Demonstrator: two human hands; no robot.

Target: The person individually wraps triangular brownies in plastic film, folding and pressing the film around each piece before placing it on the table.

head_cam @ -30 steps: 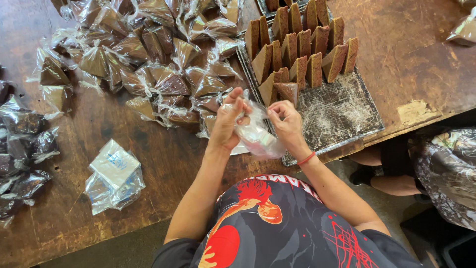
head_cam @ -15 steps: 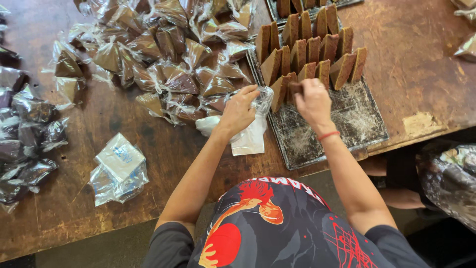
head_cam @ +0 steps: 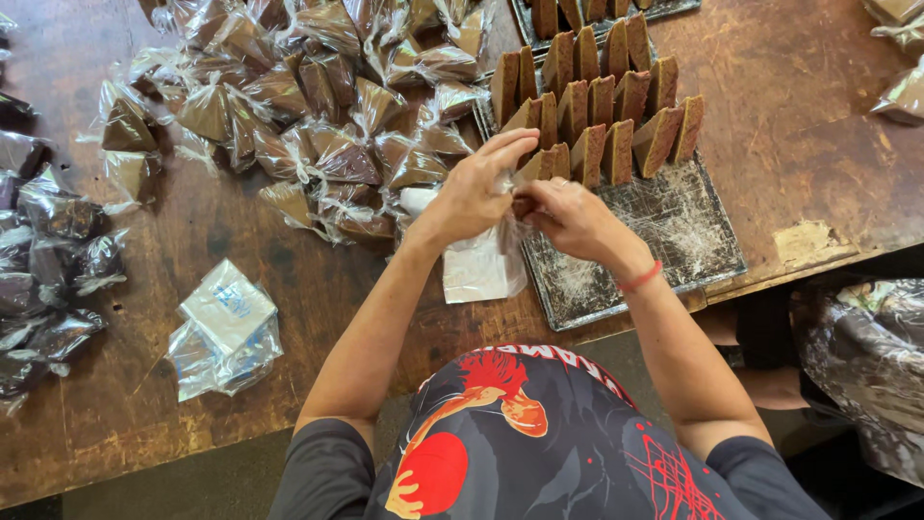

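Pinching a brown triangular cake slice [head_cam: 532, 171] with our right hand [head_cam: 568, 217], fingers closed on it, our left hand [head_cam: 476, 193] grips a clear plastic bag [head_cam: 481, 260] above the metal tray [head_cam: 674, 226]; squeezing might crumble it.

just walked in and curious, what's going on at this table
A person is bagging brown cake slices at a wooden table. The left hand holds a clear plastic bag open at the edge of a metal tray, while the right hand pushes a slice toward it. More slices stand in rows on the tray. A heap of bagged slices lies to the left, with spare empty bags nearer the person.
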